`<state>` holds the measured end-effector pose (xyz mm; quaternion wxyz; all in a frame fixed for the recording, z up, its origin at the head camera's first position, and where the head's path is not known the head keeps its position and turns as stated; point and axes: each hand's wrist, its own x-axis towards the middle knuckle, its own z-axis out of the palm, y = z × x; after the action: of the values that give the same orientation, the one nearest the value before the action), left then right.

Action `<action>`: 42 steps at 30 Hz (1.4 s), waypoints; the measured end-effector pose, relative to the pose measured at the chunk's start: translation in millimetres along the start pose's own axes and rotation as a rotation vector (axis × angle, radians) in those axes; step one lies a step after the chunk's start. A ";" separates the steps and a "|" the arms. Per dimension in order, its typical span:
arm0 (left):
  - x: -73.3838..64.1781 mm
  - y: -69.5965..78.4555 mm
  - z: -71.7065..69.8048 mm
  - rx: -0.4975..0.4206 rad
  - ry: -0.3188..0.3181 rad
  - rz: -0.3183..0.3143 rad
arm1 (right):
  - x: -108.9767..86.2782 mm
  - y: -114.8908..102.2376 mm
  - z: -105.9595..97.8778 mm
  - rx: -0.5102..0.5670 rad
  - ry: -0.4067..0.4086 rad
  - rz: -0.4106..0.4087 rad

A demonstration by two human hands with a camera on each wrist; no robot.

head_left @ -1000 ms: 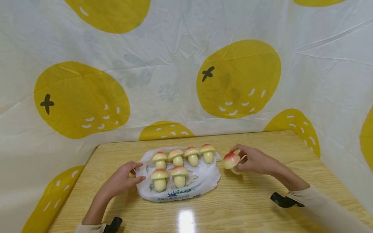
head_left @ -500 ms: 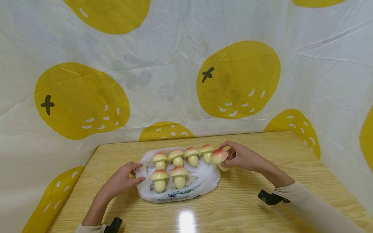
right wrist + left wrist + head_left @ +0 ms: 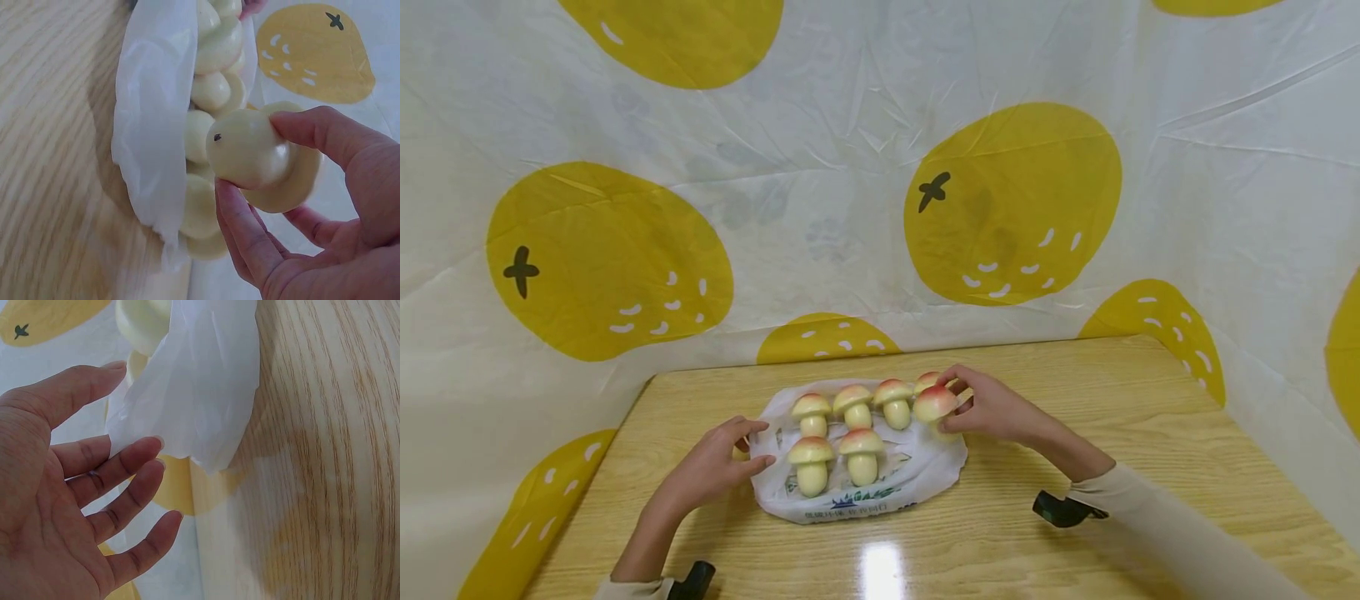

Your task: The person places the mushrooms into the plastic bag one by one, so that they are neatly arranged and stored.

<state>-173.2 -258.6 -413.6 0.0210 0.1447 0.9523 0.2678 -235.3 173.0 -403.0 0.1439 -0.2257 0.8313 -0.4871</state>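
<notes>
My right hand [image 3: 996, 406] pinches a model mushroom [image 3: 934, 403] with a red-tinged cap and pale stem, above the right side of a crumpled white plastic bag [image 3: 932, 467]. In the right wrist view, thumb and fingers hold this mushroom [image 3: 247, 147] by its stem. Several similar mushrooms stand in two rows on the bag, among them a front-row one [image 3: 862, 457]; the held mushroom partly hides the back-right one [image 3: 927, 381]. My left hand [image 3: 715, 462] touches the bag's left edge, thumb and fingers apart. In the left wrist view, plastic [image 3: 206, 381] covers its index fingertip.
The bag lies on a light wooden table [image 3: 1000, 533], with green and dark print along its front. Behind the table hangs a white curtain [image 3: 835, 250] patterned with large yellow fruit. Dark straps [image 3: 1063, 508] show at both wrists.
My right hand has carried the mushroom leftward, from beside the bag to above its right side. The left hand has stayed at the bag's left edge.
</notes>
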 end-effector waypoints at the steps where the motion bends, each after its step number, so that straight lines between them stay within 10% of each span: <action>1: -0.1 0.1 0.1 0.000 -0.001 -0.001 | 1.1 -0.3 2.4 -0.008 0.004 0.000; 42: -0.8 -2.8 0.4 -0.008 0.001 0.001 | 3.4 -6.3 65.5 -0.353 0.139 -0.057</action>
<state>-173.1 -260.9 -415.4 0.0212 0.1449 0.9512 0.2715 -206.6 119.8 -429.2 0.0306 -0.2369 0.9050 -0.3520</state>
